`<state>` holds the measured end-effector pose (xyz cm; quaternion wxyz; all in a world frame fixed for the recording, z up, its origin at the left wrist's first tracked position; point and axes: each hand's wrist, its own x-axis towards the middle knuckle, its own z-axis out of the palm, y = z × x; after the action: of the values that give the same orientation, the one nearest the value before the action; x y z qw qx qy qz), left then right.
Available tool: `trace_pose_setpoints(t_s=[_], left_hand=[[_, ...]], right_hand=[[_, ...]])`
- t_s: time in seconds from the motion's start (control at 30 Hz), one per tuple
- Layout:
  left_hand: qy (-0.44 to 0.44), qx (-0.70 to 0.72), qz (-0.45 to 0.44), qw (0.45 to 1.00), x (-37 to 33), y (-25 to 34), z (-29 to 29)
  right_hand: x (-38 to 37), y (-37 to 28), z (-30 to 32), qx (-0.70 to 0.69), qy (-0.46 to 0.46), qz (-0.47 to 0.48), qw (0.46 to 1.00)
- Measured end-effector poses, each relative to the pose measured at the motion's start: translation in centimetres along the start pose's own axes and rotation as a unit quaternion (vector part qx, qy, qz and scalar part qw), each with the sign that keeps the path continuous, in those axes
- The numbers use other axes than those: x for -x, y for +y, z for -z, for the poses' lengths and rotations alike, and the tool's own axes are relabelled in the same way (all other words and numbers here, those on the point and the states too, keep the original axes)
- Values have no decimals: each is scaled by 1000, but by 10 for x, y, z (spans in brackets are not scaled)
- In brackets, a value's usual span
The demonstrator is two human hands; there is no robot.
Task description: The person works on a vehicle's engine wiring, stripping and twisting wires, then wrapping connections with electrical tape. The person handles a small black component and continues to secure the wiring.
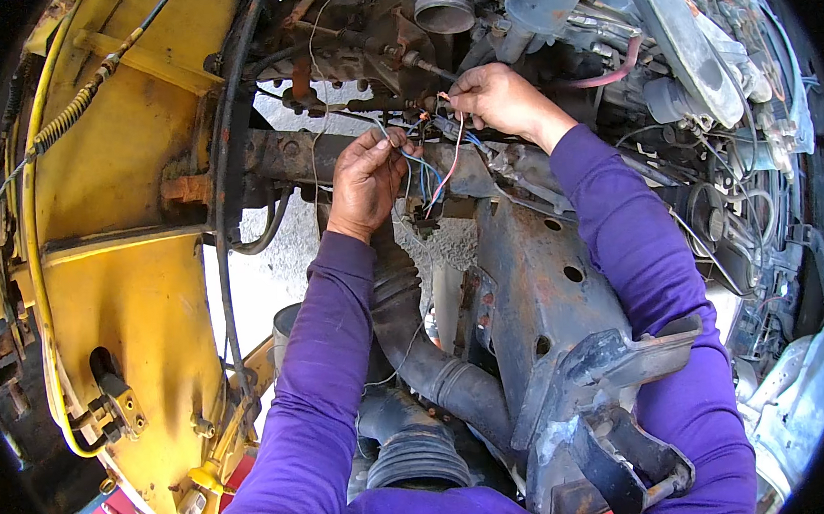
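Both of my arms, in purple sleeves, reach into an engine bay. My left hand (368,176) is closed, its thumb and finger pinching a thin pale wire (382,128). To its right, my right hand (501,100) pinches the end of a pink wire (461,134), which hangs down in a curve between the hands. Several blue wires (427,168) dangle in the same bundle, just right of my left fingertips. Behind them runs a dark metal beam (328,153). The tips of the wires are too small to make out clearly.
At left stands a yellow metal frame (128,162) with a yellow hose (43,311) along it. A grey bracket with holes (557,275) rises between my forearms. Beside it bends a thick black pipe (459,387). Hoses and engine parts (722,178) crowd the right side.
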<state>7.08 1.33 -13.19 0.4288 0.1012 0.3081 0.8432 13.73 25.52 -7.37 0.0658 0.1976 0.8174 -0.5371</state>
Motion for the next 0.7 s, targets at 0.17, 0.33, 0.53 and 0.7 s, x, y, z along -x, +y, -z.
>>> trace_pose_setpoints(t_s=[0.17, 0.33, 0.53, 0.7], left_hand=[[-15, 14, -5, 1000, -1, 0, 1], [-3, -6, 2, 1000, 0, 2, 1], [5, -11, -3, 1000, 1, -1, 0], [6, -6, 0, 1000, -1, -1, 0]], right_hand=[[1, -2, 0, -4, -1, -10, 1000], [0, 0, 0, -13, -3, -5, 1000], [1, -1, -1, -20, -2, -22, 1000], [4, -4, 0, -41, -2, -25, 999]])
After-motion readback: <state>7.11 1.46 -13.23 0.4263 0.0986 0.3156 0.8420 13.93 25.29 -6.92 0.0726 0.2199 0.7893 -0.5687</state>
